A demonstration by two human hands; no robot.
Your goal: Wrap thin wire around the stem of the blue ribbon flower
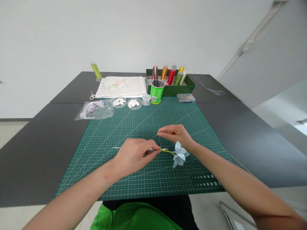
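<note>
My left hand [134, 155] is closed in a pinch on the thin wire stem [165, 150] of a pale blue paper flower [179, 155], just above the green cutting mat [124, 127]. The stem's bare metal end sticks out to the left of that hand. Part of the stem near the flower is wrapped in yellow-green. My right hand [176, 134] hovers just behind the flower, fingers pinched on a fine yellow-green thread that runs down to the stem and trails off to the right across the mat.
At the mat's far edge stand a green cup [156, 92] of sticks, a small white jar [146, 99], two round dishes of petals [127, 103] and a plastic bag [94, 109]. Behind are a pattern sheet [122, 86], a green box [187, 87] of thread spools and a clear case [185, 97].
</note>
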